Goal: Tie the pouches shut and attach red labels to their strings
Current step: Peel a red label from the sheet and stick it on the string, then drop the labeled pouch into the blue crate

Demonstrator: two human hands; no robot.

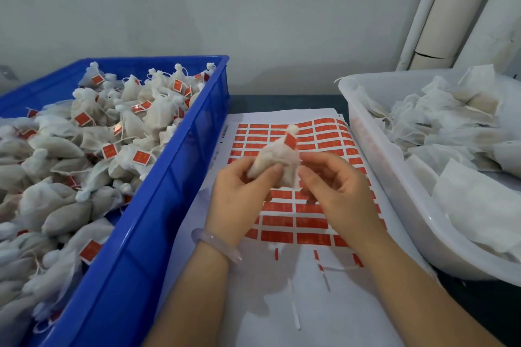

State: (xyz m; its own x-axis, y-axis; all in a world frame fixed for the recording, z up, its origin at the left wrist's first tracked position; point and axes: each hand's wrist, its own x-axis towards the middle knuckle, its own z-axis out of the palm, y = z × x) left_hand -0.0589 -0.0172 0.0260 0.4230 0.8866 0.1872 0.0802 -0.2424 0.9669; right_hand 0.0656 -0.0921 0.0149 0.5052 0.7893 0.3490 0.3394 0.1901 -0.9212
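the gauze pouch point(277, 160) sits between the fingers of both hands. the left hand point(239, 191) pinches its body; the right hand point(335, 191) curls at its side, grip unclear. a red label point(291, 140) hangs just above the fingertips. the pouch looks light, soft and squashy, so it is best held at the knotted neck.

Thin white gauzy cloth pouches point(84, 149) fill a glossy blue plastic crate point(158, 205); red paper labels point(284, 222) sit on a smooth white sheet point(282, 304).
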